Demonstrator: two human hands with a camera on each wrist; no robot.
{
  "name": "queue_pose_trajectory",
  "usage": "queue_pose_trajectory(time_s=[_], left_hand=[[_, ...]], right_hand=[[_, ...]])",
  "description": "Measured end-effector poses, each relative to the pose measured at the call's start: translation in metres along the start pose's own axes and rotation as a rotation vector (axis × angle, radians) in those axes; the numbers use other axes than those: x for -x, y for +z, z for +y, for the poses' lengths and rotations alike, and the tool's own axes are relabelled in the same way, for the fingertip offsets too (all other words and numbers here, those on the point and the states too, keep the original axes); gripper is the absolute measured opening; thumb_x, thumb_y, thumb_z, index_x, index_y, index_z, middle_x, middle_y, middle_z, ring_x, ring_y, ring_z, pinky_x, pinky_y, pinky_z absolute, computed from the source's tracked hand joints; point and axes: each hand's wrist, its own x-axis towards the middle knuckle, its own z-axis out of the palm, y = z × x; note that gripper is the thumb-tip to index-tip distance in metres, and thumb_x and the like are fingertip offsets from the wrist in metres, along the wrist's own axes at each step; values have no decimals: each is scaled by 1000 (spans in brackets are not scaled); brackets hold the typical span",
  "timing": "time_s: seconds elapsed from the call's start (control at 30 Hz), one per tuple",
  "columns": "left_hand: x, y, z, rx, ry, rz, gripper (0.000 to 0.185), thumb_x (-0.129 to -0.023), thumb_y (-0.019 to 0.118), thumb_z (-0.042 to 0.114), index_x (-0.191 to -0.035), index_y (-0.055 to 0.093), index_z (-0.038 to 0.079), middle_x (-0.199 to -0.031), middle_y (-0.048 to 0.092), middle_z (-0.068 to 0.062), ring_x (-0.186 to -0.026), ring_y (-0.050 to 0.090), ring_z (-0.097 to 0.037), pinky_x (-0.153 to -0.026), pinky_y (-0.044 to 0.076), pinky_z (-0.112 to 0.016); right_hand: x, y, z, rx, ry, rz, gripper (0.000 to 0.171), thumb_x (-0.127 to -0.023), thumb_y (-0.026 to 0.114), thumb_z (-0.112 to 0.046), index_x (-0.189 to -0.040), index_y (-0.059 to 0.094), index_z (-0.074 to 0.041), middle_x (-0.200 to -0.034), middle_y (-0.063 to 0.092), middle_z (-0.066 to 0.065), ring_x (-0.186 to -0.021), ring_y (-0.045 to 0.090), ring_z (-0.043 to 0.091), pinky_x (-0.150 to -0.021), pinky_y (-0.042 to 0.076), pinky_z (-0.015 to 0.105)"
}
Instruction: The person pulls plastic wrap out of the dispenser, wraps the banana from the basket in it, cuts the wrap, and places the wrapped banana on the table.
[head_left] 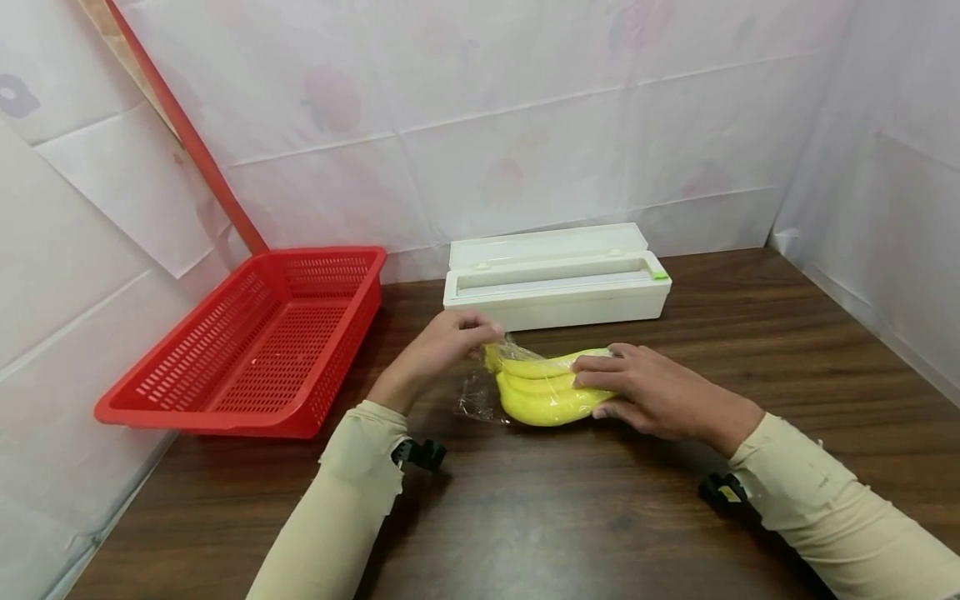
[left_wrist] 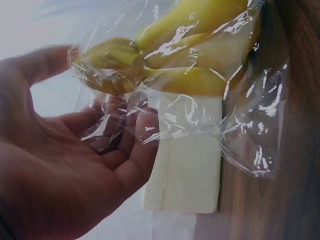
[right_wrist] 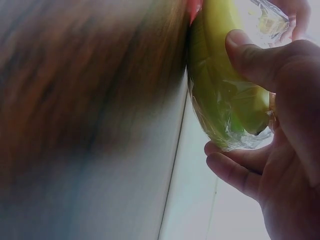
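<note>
left hand pinches cling film | right hand grips bananas, tips hidden | wrist views blurred

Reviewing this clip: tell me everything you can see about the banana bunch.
The bananas are a yellow bunch of about three, lying on their side on the dark wooden table in front of the white box. Clear wrap covers them, loose and crinkled at the stem end. The left hand pinches the wrap at that end; the right hand grips the tip end.
</note>
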Motion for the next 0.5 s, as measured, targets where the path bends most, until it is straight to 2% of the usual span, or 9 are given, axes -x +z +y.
queue_pose_trajectory(time_s=[0.1,0.2,0.37,0.5], left_hand=[[0,-2,-2,-3,8,-15,24,-92,65,12,-110,69,-2,-98,67,-10,-84,61,-20,-81,53,-40],[-1,-1,-3,-2,7,21,24,-91,63,7,-111,69,-3,-91,66,-9,-73,59,-15,-65,51,-28],[-1,6,-2,-9,7,114,18,-92,60,4,-103,73,0,-73,59,-6,-52,46,-12,-48,38,-24],[-1,8,-2,-73,31,173,14,-93,62,5,-99,75,3,-75,59,-5,-51,43,-11,-46,37,-23]], right_hand=[[0,0,0,3,-4,3,44,-93,73,-33,-133,66,-17,-143,57,2,-122,54,40,-100,43,57],[-1,0,-1,6,-15,14,44,-93,73,-33,-133,66,-17,-142,57,2,-121,54,40,-100,43,58],[-1,0,-2,15,-37,29,43,-92,73,-32,-131,66,-16,-141,58,3,-119,55,39,-101,42,57],[-2,0,-2,16,-39,28,42,-93,73,-32,-131,66,-16,-141,58,4,-121,54,40,-102,41,57]])
